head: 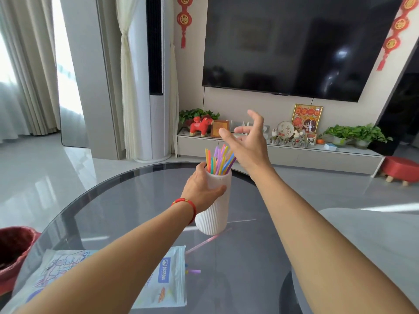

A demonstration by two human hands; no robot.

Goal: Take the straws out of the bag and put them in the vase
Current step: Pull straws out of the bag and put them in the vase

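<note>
Upright, straws [218, 160] in vase [215, 209]

Left hand [201, 186] wrapped around white ribbed vase [215, 209] of coloured straws [218, 160]; right hand [247, 141] spread empty above; bag [167, 275] flat on glass table [249, 257].
</note>
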